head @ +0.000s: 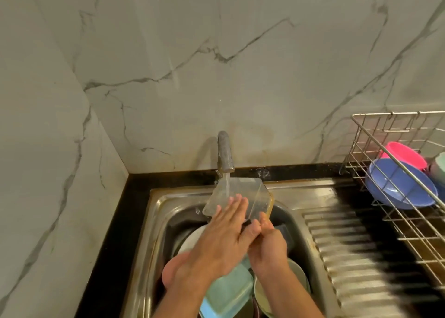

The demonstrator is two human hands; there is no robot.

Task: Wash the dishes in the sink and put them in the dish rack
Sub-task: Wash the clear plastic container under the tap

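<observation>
Two hands on one item: we hold a clear rectangular container [238, 198] tilted under the tap [225, 152], above the sink [154, 211]. Our right hand [268, 248] has its fingers curled round the container's near right corner, pinching the rim; this is the only real grip. Our left hand [224, 231] lies flat, fingers straight and together, pressed against the container's broad face, rubbing or steadying rather than gripping. A thin stream of water [227, 184] falls onto the upper part of the container just beyond the left fingertips. Judgement: the main risk is slip. The container looks wet, is held at one corner only, and a firm push from the flat hand could lever it out of the pinch. Below it the basin is crowded: a light blue container [228, 291], a pinkish dish [172, 268], a pale plate [192, 239] and a greenish bowl [298, 274], so a drop would land on other dishes; if the clear piece is glass, which we cannot tell, it may chip or crack. Second risk: water deflecting off the tilted face onto the ribbed drainboard [349, 252] or counter. To the right the dish rack [385, 129] already carries a blue bowl [399, 185] and a pink bowl [404, 154]; much of the task remains.
</observation>
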